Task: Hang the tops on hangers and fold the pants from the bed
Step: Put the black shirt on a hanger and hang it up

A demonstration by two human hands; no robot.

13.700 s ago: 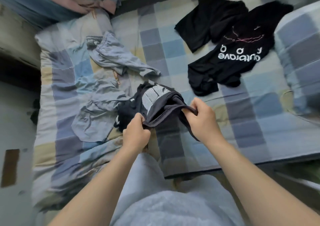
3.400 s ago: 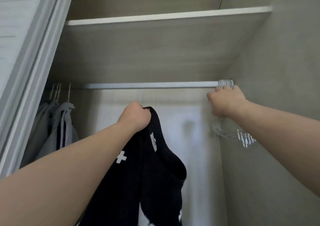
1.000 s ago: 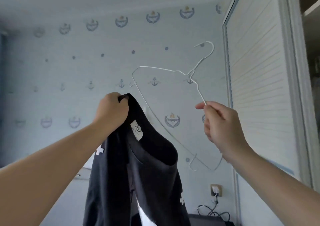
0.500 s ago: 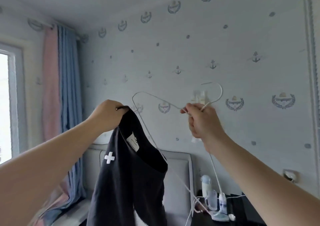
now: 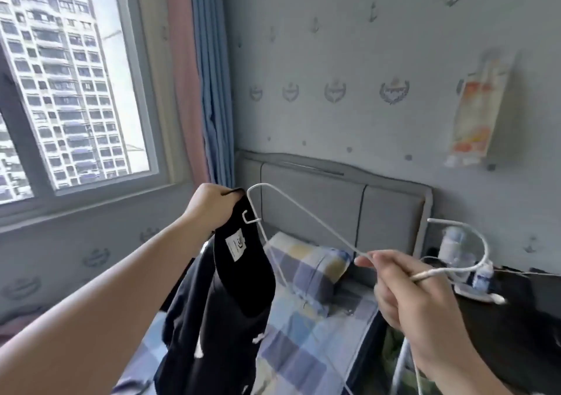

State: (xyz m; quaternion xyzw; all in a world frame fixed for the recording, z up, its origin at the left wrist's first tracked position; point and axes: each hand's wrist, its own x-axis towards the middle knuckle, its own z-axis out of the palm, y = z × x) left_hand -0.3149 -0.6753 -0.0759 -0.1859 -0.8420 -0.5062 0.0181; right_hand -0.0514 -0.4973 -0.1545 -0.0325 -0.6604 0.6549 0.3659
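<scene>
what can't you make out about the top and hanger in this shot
Head view only.
top: hem cut off by the bottom edge; print lost in folds.
label: text too small and blurred.
hanger: lower part runs off the bottom edge.
left hand: fingertips curl out of sight round the collar.
bed: largely behind the top.

Open air sits above the blue checked bed [image 5: 303, 343]. A thin white wire hanger [image 5: 315, 219] cuts across it, and a black cloth top [image 5: 230, 288] blocks the left.
</scene>
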